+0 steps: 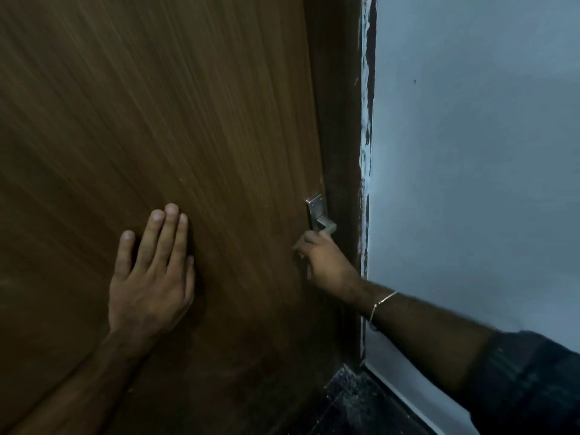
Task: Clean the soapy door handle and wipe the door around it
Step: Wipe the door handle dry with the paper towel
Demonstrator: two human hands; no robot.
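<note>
A brown wood-grain door (pixel 157 105) fills the left and middle of the view. Its metal lever handle (pixel 320 215) sits on a silver backplate near the door's right edge. My right hand (pixel 323 262) grips the lever from below, fingers curled round it, hiding most of the lever. My left hand (pixel 153 271) lies flat on the door face to the left of the handle, fingers straight and together. No cloth and no soap show in either hand.
A dark brown door frame (pixel 342 152) runs along the door's right edge, with chipped white paint on its outer side. A pale blue-grey wall (pixel 470 152) stands to the right. Dark speckled floor (pixel 354 400) shows at the bottom.
</note>
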